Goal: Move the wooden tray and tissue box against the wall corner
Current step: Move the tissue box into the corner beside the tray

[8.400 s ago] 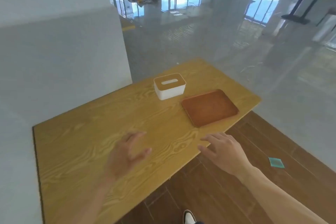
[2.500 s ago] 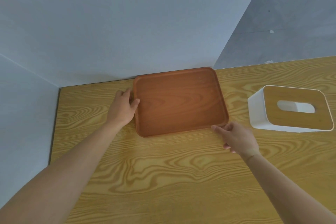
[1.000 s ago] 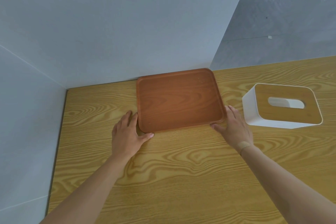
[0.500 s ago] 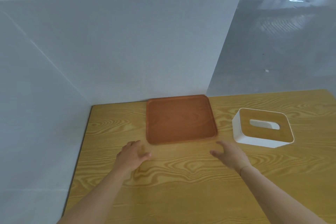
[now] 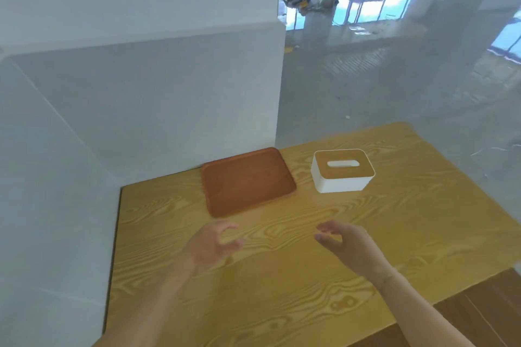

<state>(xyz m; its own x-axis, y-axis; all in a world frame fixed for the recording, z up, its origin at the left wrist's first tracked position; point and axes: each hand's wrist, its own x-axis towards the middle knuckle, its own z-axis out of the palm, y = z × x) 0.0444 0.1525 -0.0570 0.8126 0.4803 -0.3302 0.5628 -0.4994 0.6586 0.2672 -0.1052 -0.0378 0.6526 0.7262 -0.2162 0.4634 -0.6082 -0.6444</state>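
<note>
The brown wooden tray (image 5: 248, 181) lies flat on the light wooden table (image 5: 282, 276), its far edge against the back wall. To its right stands the white tissue box (image 5: 342, 171) with a wooden lid and a slot, a small gap away from the tray. My left hand (image 5: 211, 245) hovers above the table in front of the tray, fingers apart, holding nothing. My right hand (image 5: 348, 244) floats in front of the tissue box, fingers loosely curled and apart, also empty. Neither hand touches the tray or the box.
White walls (image 5: 141, 107) meet in a corner at the table's back left. A strip of bare table separates the tray from the left wall. A glossy grey floor (image 5: 394, 87) stretches beyond the table; brown floorboards (image 5: 485, 310) show at the lower right.
Both hands let go of the tray and drew back toward me. The view has pulled back and lifted. The tray stays against the back wall.
</note>
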